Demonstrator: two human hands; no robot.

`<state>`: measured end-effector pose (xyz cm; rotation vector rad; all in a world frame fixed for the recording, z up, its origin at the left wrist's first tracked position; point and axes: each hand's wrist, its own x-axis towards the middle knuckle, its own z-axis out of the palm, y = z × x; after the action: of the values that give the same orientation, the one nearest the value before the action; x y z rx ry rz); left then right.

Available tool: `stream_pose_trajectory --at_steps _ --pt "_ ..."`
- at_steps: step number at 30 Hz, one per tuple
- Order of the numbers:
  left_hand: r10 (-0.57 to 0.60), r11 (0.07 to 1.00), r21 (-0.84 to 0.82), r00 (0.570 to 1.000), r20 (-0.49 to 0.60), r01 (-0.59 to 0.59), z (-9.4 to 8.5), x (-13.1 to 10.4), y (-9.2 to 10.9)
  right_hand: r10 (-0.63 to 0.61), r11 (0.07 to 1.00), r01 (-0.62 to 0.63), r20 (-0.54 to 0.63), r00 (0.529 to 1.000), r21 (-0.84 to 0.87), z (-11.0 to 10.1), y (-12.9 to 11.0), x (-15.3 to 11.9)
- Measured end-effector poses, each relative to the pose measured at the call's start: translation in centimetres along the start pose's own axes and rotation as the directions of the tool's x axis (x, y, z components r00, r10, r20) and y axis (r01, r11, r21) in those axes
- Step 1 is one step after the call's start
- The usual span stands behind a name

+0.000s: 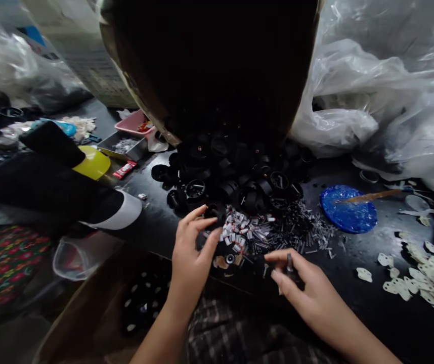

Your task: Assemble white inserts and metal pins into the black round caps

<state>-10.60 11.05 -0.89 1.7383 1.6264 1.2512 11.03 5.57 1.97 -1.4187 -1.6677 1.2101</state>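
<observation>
My left hand (193, 247) is at the near edge of a heap of black round plastic housings (240, 177). Its fingers are spread, with the tips at the rim of one black round housing (217, 211); a firm grip does not show. My right hand (302, 283) is curled over the table's front edge around a small dark metal part (290, 263), partly hidden by the fingers. Below its index fingertip is a small key-shaped metal piece (265, 269). Between the hands are white cylindrical pieces (237, 232) and small springs (266, 242).
At right, a blue lid (348, 208) of greasy paste carries a brown stick (372, 196). Cream flat plates (425, 278) are piled beyond it. A large dark-mouthed sack (209, 65) stands behind the heap. Plastic bags (384, 96), a grey tray (124, 144) and a white-ended black roll (122, 210) flank it.
</observation>
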Motion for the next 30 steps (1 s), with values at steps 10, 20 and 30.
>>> stream_pose_trajectory --at_steps 10,20,30 --pt "-0.355 0.764 -0.364 0.818 0.453 0.533 1.4 -6.0 2.4 0.026 0.97 -0.005 0.083 0.996 -0.242 0.5 -1.2 2.2" --pt "-0.607 0.245 -0.699 0.668 0.429 0.672 0.8 -4.5 0.7 -0.161 0.595 0.174 0.095 0.982 -0.784 1.7 -0.7 8.3" --pt "-0.489 -0.021 -0.764 0.66 0.571 0.645 2.6 -4.3 2.8 -0.019 0.976 0.006 -0.06 0.998 -0.217 1.1 -1.1 3.9"
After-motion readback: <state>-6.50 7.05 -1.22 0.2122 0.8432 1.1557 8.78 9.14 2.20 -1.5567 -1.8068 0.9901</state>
